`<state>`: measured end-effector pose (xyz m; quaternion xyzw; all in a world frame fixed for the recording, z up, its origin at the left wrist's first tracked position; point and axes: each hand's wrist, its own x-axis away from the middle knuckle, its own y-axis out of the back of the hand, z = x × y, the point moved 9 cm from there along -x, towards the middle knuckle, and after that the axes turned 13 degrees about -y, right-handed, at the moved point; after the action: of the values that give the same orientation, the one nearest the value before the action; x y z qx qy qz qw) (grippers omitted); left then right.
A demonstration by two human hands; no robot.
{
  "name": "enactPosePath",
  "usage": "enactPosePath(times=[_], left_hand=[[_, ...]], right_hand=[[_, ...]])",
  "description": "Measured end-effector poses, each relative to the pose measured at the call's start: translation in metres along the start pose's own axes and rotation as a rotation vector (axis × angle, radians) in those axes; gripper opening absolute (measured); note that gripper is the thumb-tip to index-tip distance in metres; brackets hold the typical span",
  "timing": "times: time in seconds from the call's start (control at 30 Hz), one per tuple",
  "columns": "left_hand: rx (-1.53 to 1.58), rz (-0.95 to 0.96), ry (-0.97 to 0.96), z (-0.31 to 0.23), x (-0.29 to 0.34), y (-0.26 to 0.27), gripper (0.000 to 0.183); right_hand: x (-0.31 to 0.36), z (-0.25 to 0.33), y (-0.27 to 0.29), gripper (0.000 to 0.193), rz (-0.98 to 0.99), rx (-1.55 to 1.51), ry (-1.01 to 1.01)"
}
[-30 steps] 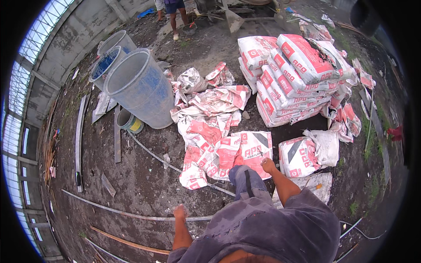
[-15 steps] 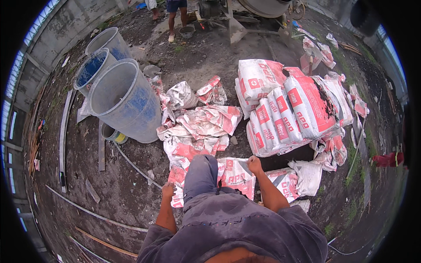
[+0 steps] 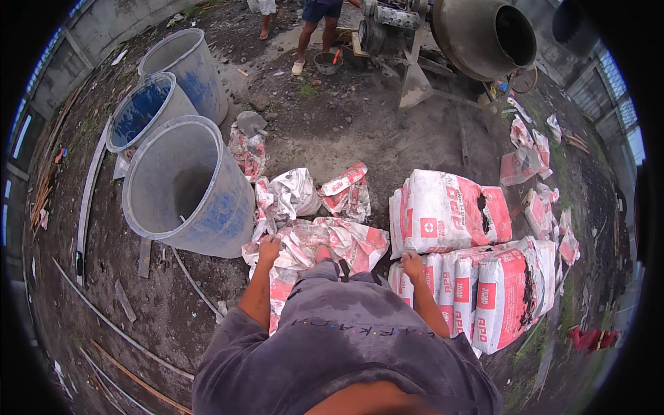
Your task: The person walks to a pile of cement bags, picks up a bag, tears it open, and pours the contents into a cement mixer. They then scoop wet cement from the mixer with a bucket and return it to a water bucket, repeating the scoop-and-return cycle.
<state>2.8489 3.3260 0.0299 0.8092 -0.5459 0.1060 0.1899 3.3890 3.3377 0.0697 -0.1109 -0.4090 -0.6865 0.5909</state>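
Left hand: the left hand (image 3: 269, 247) hangs over the near-left part of the crumpled bags, fingers curled; whether it grips or touches anything, I cannot tell.
Right hand: the right hand (image 3: 413, 265) is at the near-left corner of the stacked bags, fingers bent in; contact or a hold cannot be made out.
Stacked bags: the full, white and red stacked bags (image 3: 453, 211) lie to the right of the person, one high at the back and others lower and nearer, with dark dirt across their tops.
Crumpled bags: the slack, wrinkled crumpled bags (image 3: 346, 238) spread over the ground (image 3: 360, 131) in front of the person, between the barrels and the stack.
Barrels: three open, blue and grey barrels (image 3: 235, 197) stand close together on the left.
Mixer: a cement mixer (image 3: 470, 41) stands at the far right, its round drum mouth facing sideways.
Bucket: a dark bucket (image 3: 328, 65) sits near the mixer, a red-handled tool in it.
Co-worker: a person in dark shorts (image 3: 322, 11) stands beside the bucket.
Pole: a long pale pole (image 3: 124, 332) lies on the left.
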Motion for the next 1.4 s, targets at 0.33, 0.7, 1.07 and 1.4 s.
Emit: enactPosePath(times=[0.33, 0.7, 1.07, 1.4], left_hand=[[0.126, -0.087, -0.265, -0.226, -0.216, -0.050, 0.026], [0.031, -0.184, 0.632, -0.015, -0.259, -0.081, 0.031], [0.113, -0.236, 0.668, -0.108, -0.400, -0.149, 0.033], [0.193, -0.376, 0.328, -0.241, -0.720, -0.023, 0.026]], right_hand=[[-0.164, 0.189, 0.014, 0.025, 0.022, -0.189, -0.038], [-0.429, 0.533, -0.119, 0.029, 0.242, 0.101, 0.334], [-0.553, 0.776, -0.305, 0.027, 0.537, 0.163, 0.248], [-0.727, 0.938, -0.414, 0.027, 0.264, 0.361, 0.321]])
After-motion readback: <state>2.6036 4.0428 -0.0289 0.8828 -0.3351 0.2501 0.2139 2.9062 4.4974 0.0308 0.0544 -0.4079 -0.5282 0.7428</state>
